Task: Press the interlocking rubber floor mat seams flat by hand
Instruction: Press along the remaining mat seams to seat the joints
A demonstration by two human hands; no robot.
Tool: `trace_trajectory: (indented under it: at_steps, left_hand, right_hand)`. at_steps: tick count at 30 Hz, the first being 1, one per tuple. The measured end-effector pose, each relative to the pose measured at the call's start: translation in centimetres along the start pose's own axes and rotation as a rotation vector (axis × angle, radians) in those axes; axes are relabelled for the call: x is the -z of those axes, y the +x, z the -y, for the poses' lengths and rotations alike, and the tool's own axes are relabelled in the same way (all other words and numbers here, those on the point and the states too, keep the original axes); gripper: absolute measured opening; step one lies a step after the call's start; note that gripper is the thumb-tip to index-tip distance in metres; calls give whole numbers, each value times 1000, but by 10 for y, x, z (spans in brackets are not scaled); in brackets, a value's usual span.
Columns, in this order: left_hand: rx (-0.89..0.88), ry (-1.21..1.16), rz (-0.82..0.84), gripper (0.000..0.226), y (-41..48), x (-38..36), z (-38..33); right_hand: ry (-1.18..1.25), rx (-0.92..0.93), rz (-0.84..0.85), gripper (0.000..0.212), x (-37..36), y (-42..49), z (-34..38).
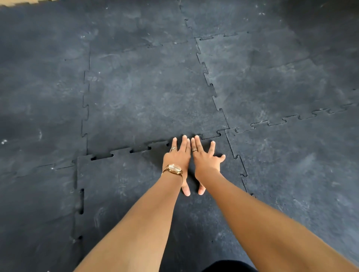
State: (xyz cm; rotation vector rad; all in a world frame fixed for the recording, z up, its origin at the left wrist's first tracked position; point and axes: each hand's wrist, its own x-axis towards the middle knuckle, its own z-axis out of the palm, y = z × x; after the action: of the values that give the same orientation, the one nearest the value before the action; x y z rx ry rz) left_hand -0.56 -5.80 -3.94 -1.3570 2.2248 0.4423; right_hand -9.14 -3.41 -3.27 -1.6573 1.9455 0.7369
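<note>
Dark grey rubber floor mats [151,93] with puzzle-tooth edges cover the floor. A toothed seam [134,149] runs left to right between the near mat [124,186] and the middle mat. Both palms lie flat, side by side, on the near mat with the fingertips reaching that seam. My left hand [179,155], with a gold watch and a ring, has its fingers spread. My right hand [206,158] also has a ring and spread fingers. Left of the hands, the seam's teeth show dark gaps and look slightly raised.
Another seam [240,167] runs down the near mat's right side, and one with open gaps [81,202] runs down its left side. Further seams [211,91] cross the floor beyond. A strip of bare light floor [25,2] shows at the top left.
</note>
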Motion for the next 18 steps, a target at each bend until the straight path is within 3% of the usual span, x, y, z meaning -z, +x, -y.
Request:
trace_trajectory:
  at_steps: [2,11,15,18]
  left_hand:
    - [15,-37,-15,142,4,2,-5]
    - [-14,22,47,160,1,0,-2]
    - [-37,24,25,167,-5,1,3]
    - [-33,-3,9,169,-7,1,6]
  right_hand:
    - [-101,12,11,162,0,1,-3]
    - [-316,340,-129,155,14,19,-24]
    - [-239,392,-98,156,18,13,-35]
    - [-119,379,-106,144,26,10,-41]
